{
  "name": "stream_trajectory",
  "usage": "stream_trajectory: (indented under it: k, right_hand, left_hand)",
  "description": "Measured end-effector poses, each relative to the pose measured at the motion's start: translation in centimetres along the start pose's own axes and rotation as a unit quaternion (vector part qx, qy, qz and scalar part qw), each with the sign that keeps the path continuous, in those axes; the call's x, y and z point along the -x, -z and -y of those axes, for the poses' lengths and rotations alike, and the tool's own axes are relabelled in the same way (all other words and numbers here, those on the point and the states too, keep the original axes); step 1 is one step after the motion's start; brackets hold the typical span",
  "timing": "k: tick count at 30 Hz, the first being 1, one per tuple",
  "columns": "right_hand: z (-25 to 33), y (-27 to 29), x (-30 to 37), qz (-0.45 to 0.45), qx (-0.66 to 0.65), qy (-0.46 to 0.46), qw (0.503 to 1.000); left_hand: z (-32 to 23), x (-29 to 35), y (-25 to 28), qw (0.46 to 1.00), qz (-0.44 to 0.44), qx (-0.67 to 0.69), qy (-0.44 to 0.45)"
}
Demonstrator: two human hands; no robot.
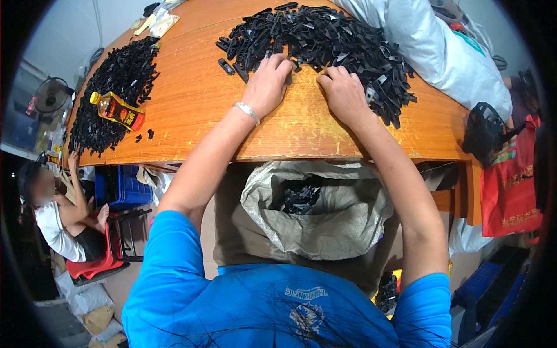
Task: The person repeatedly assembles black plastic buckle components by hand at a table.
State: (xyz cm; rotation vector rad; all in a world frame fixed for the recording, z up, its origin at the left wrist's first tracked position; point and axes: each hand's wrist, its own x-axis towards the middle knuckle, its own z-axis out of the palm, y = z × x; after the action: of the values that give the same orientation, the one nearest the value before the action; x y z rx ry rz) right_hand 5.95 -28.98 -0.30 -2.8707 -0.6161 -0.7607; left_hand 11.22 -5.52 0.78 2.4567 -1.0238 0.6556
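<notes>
A heap of small black plastic pieces [325,35] lies on the far middle of the wooden table. At its near left edge is my left hand [268,86], a silvery bracelet [246,111] on the wrist. Its fingers curl down among the nearest pieces, fingertips hidden. My right hand [343,95] rests at the heap's near right edge, with fingers bent and drawn together, their tips turned down out of sight. Bare wood separates the two hands. Below the table edge, a pale woven sack [325,235] gapes across my lap, with black pieces [300,197] inside.
On the left of the table [191,110] lies another black heap [113,75], with a yellow-capped bottle [119,110] on it. A person [61,214] sits beyond that end, near blue crates [125,188]. A white sack [429,52] and a red bag [510,185] flank the right side.
</notes>
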Motion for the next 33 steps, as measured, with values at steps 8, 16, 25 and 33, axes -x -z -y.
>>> stream_trajectory:
  k: [8, 16, 25, 33]
  right_hand:
    - [-0.2, 1.1, 1.8, -0.109, -0.022, 0.056, 0.992]
    - [4.3, 3.4, 2.9, -0.050, -0.246, -0.042, 0.967]
    - [3.6, 3.7, 2.8, -0.016, -0.182, -0.017, 0.983]
    - [5.8, 5.3, 4.0, -0.016, -0.283, -0.034, 0.959]
  left_hand:
    - [-3.4, 3.2, 1.2, 0.999, 0.006, 0.039, -0.025]
    - [-4.4, 4.8, 3.7, 0.997, -0.013, 0.071, -0.022]
    - [-5.2, 6.3, 3.8, 0.992, 0.021, 0.113, 0.055]
    - [-5.0, 7.8, 3.6, 0.979, 0.024, 0.156, 0.131]
